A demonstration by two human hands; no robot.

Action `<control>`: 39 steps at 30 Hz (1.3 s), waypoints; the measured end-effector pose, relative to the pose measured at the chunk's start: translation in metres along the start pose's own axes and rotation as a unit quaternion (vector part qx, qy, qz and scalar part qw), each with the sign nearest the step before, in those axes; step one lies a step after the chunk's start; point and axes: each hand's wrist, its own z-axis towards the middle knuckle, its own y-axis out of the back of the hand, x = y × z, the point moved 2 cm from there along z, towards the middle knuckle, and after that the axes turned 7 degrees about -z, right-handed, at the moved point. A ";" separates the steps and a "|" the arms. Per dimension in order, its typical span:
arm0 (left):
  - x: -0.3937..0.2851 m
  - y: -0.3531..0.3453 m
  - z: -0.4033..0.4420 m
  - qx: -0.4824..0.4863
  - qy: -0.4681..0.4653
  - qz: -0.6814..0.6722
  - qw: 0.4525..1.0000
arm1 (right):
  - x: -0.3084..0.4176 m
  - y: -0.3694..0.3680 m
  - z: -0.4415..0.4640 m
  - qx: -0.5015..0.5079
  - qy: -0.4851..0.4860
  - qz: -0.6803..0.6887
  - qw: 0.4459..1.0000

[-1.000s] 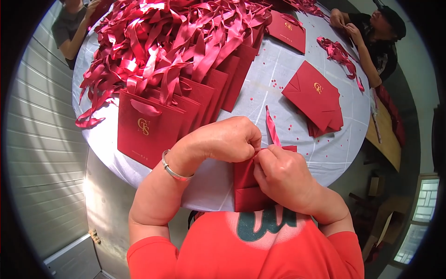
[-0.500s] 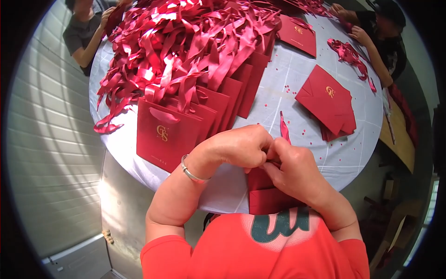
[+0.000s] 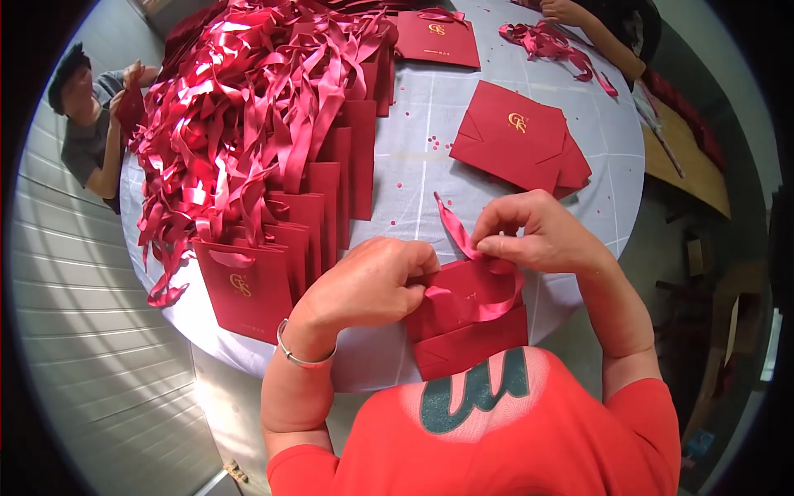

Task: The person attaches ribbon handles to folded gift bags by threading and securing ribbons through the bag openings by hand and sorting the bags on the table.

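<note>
At the table's near edge, close to my body, lies a flat red paper bag with a pink satin ribbon at its top. One length of ribbon loops across the bag's front, and a loose pointed end sticks up beyond it. My right hand pinches the ribbon between thumb and forefinger above the bag's right corner. My left hand is closed at the upper left edge of the bag, its fingertips partly hidden; it wears a silver bangle.
Many red bags with gold lettering stand in rows at left, topped by tangled ribbons. Flat bags lie beyond my right hand; another bag lies farther back. Loose ribbons and small red dots lie on the white cloth. Two people sit across.
My hands have moved apart, uncovering the bag and its ribbon loop. The right hand now pinches the ribbon farther right. The view has shifted, so the table appears farther left and higher.
</note>
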 end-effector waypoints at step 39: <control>-0.025 -0.009 -0.010 0.029 -0.021 0.102 0.994 | 0.003 -0.005 0.030 0.115 0.118 -0.027 0.986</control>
